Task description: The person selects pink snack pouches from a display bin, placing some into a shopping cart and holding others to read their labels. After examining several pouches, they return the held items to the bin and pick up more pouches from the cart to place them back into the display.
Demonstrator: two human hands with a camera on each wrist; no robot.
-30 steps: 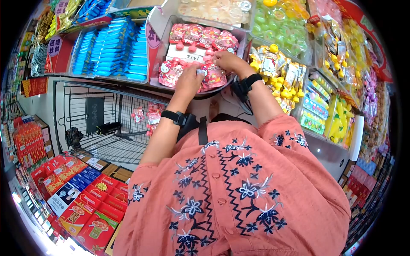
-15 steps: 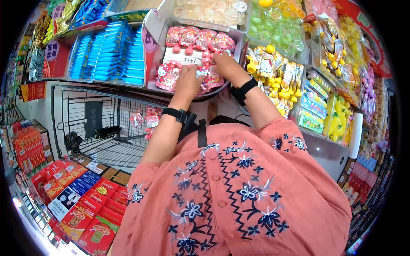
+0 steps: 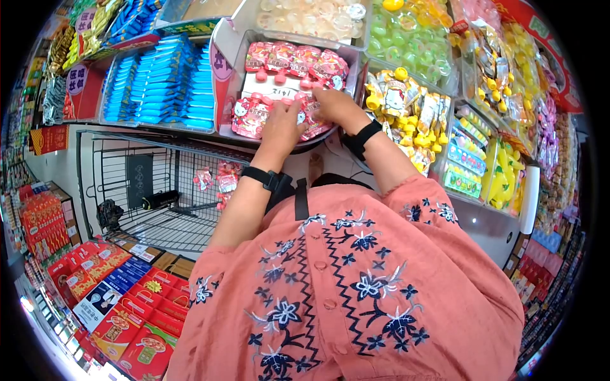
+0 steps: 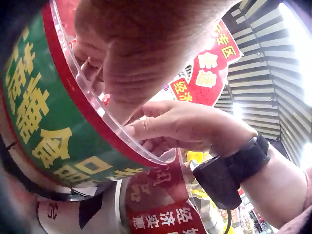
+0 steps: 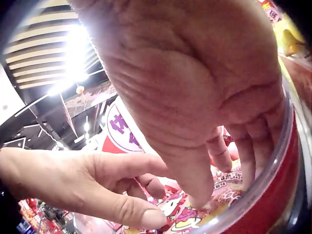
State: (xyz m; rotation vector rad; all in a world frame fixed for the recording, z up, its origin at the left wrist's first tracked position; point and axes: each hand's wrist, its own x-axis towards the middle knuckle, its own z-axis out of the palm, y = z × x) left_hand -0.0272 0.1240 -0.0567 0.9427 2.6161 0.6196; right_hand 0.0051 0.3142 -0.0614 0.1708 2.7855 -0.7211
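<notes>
Pink spouted snack pouches (image 3: 249, 118) with a white cartoon cat lie in two rows in a clear-walled bin (image 3: 236, 77). Both hands are at the front row, close side by side. My left hand (image 3: 281, 131) grips a pouch there between thumb and fingers; its thumb lies against the printed wrapper (image 5: 171, 206) in the right wrist view. Beside it, my right hand (image 3: 340, 108) reaches down over the rim with thumb and fingers bent about a pouch. The palms hide much of the held pouches. Between the rows lies a white card (image 3: 268, 86) with handwritten figures.
A wire shopping cart (image 3: 136, 213) stands at left with several pink pouches (image 3: 227, 181) in it. Blue packets (image 3: 159, 82) fill the bin to the left; yellow-capped pouches (image 3: 410, 105) fill the one to the right. Red gift boxes (image 3: 143, 343) stand at lower left.
My right hand has come down from the middle of the bin to the front row, nearer my left hand. The left hand stays at the front row. The head view has shifted slightly.
</notes>
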